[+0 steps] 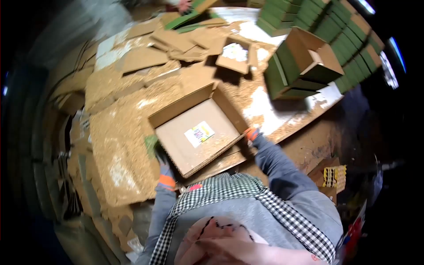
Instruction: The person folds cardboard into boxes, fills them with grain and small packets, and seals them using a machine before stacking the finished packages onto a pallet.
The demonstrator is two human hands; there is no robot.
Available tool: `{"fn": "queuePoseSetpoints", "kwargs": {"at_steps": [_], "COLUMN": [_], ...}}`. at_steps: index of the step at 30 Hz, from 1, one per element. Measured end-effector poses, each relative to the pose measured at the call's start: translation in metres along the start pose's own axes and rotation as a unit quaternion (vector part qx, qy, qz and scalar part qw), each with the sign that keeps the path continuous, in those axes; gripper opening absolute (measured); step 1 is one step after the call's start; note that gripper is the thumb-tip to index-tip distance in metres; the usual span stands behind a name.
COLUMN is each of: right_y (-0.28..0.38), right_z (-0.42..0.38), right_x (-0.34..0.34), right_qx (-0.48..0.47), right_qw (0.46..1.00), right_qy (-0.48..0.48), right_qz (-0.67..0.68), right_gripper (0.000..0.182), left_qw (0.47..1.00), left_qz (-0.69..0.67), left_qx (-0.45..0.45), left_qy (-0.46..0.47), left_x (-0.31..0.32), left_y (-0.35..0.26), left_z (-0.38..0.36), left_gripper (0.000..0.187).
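Observation:
A shallow open cardboard box [176,132] is tilted over the near part of the table, with a printed white and yellow card [199,134] lying on its bottom and some shavings near its lower edge. My left hand [163,164], in a dark glove with an orange cuff, is at the box's left side; its fingers are mostly hidden. At the right corner, my right hand [252,134] grips the box wall, its orange cuff showing.
Wood shavings cover much of the table [106,150]. A small box [234,66] with white contents, cardboard pieces [176,39] and green boxes [282,66] lie beyond. More green boxes [353,48] are stacked at the back right. A co-worker's hand [184,6] shows at the top.

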State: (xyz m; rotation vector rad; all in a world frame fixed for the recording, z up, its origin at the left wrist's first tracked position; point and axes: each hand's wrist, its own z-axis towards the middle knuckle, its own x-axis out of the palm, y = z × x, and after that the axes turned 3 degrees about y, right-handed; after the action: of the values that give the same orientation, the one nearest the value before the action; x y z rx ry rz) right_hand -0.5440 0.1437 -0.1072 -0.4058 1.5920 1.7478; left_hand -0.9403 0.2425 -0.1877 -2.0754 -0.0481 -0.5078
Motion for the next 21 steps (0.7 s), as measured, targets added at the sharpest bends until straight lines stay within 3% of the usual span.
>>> {"fn": "queuePoseSetpoints", "kwargs": {"at_steps": [1,2,3,10,15,18,20,21], "right_y": [0.008,0.024,0.029,-0.029,-0.130,-0.201,-0.242,-0.266], "right_z": [-0.005,-0.004,-0.009,-0.018,-0.012,-0.020,-0.033,-0.043], "right_x": [-0.002,-0.023,-0.050,-0.351,-0.510,-0.540,-0.534,-0.517], "right_qx": [0.156,0.246,0.245,0.090,0.101,0.148,0.168,0.155], "right_qw": [0.924,0.784,0.752,0.786,0.766,0.742,0.736,0.780], "right_qy": [-0.025,-0.085,-0.122,-0.339,-0.404,-0.405,-0.384,-0.375], "right_qz": [0.348,0.564,0.599,0.509,0.490,0.514,0.532,0.475], "right_gripper": [0.035,0.035,0.035,0.035,0.035,0.035,0.035,0.033], "left_qw": [0.999,0.999,0.997,0.937,0.870,0.789,0.867,0.898], "left_qz": [-0.028,-0.024,-0.011,0.054,0.018,-0.054,-0.006,0.025], "left_qx": [-0.024,-0.028,-0.017,0.078,0.087,-0.042,0.027,0.055], "left_qy": [0.016,0.040,0.071,0.335,0.486,0.611,0.498,0.435], "left_x": [0.024,0.050,0.084,0.397,0.645,0.663,0.663,0.662], "left_y": [-0.013,-0.029,-0.046,-0.135,-0.133,-0.097,-0.021,0.015], "left_z": [0.002,0.000,0.000,0.004,0.065,0.054,0.105,0.127], "left_gripper": [0.059,0.058,0.058,0.063,0.074,0.086,0.077,0.073]}}
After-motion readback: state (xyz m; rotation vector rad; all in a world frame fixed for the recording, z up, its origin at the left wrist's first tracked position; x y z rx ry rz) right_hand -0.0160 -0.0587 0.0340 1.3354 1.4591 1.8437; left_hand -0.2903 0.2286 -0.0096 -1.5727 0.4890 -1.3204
